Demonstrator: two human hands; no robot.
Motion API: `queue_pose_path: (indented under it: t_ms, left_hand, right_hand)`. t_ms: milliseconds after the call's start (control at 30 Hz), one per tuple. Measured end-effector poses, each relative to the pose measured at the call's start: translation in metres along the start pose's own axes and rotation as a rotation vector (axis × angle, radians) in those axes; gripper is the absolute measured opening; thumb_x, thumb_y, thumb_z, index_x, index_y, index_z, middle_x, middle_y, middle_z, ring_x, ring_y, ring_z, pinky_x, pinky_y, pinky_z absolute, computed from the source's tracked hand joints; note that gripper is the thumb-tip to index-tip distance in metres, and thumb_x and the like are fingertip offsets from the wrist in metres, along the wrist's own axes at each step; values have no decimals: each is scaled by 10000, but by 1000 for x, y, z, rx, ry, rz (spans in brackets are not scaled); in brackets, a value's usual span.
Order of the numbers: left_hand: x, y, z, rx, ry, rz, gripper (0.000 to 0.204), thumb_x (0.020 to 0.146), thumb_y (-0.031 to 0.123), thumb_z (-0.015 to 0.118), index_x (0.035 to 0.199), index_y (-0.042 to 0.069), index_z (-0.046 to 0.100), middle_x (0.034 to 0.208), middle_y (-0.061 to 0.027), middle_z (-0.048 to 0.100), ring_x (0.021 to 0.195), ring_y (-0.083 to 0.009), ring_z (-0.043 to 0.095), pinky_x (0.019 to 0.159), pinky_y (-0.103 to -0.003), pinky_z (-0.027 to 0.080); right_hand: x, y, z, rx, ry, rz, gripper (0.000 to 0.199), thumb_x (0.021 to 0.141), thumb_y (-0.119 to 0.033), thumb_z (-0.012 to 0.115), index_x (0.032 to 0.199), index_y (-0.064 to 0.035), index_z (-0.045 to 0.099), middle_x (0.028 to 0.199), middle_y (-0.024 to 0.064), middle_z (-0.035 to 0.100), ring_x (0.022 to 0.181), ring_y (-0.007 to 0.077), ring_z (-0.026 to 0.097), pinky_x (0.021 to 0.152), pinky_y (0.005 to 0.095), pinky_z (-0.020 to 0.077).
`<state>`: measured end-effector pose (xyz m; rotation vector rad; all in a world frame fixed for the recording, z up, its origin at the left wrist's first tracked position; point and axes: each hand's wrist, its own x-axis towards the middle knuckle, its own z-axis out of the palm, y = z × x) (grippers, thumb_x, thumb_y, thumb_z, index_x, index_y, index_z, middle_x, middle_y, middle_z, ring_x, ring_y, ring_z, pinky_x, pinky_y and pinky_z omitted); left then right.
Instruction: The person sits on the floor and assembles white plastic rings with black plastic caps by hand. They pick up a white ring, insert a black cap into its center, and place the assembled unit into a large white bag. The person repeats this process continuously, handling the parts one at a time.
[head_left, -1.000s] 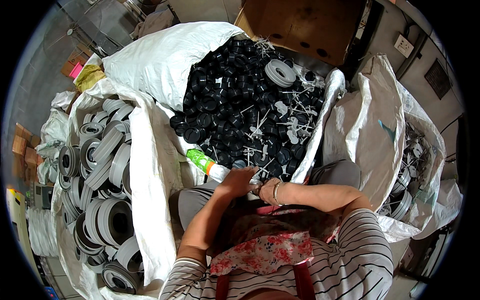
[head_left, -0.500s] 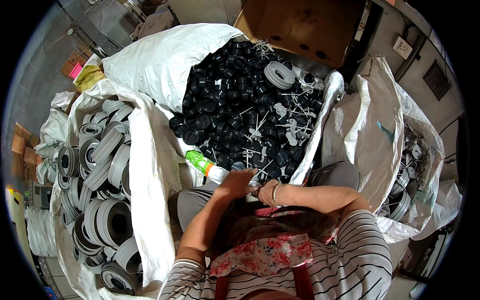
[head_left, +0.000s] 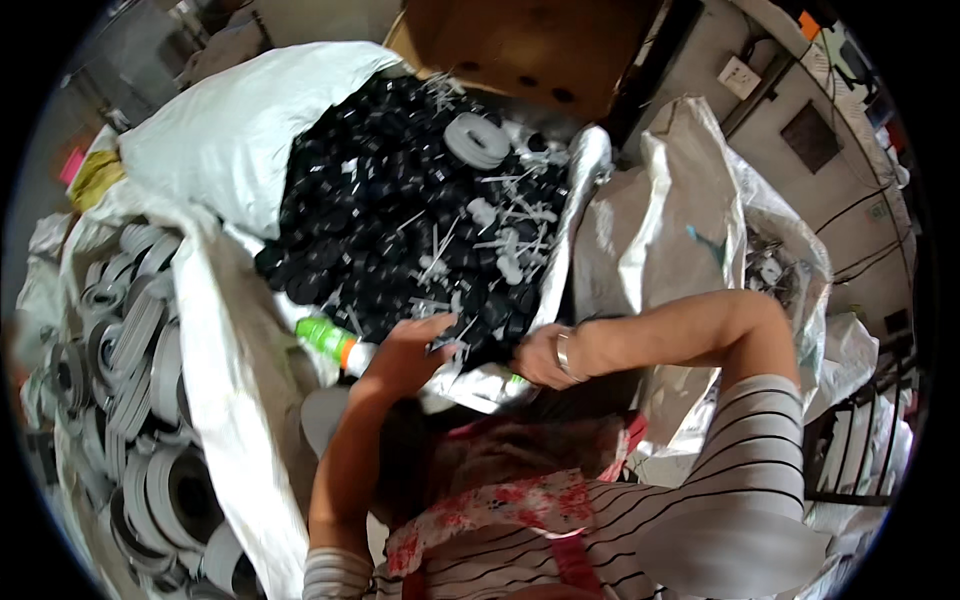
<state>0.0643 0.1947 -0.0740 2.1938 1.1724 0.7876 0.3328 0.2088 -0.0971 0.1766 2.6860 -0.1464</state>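
A white woven sack (head_left: 550,300) stands before me, full of black round plastic caps (head_left: 370,220). Thin pale plastic sprues (head_left: 510,250) lie scattered over the caps on the right side. My left hand (head_left: 400,355) reaches over the near left part of the sack's mouth, fingers stretched toward the caps and sprues, with nothing seen in it. At the near right corner my right hand (head_left: 545,357), wearing a bracelet, has its fingers curled at the sack's rim and seems to grip it. Its fingertips are partly hidden.
On the left, another white sack (head_left: 230,390) holds grey plastic rings (head_left: 170,490). A grey ring (head_left: 477,140) lies on the caps. To the right stands an open sack (head_left: 665,210) of mixed parts. A cardboard box (head_left: 520,45) is behind. A blurred grey round thing (head_left: 730,550) covers my right sleeve.
My hands have moved apart, the left one leftward onto the sack's mouth. The view has shifted to the right. The blurred grey round thing has come into view at the lower right.
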Motion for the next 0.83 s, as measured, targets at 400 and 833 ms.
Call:
queue_pose_path:
  t_ms: [400, 833]
  left_hand:
    - [5, -64, -18, 240, 255, -715, 229, 867, 147, 587, 1043, 24, 665, 1244, -207, 542, 1229, -417, 418, 1024, -509, 311]
    - [56, 70, -24, -341, -216, -478, 402, 803, 124, 622, 1165, -31, 535, 1145, -235, 553, 1059, -417, 517, 959, -450, 384]
  right_hand:
    - [-105, 60, 6, 681, 317, -202, 389, 848, -282, 492, 1109, -17, 607, 1212, 152, 559, 1144, 316, 507, 923, 461, 428]
    - [-129, -24, -45, 791, 227, 310, 309, 850, -251, 502, 1010, -19, 627, 1091, 173, 589, 1082, 314, 549, 837, 422, 470]
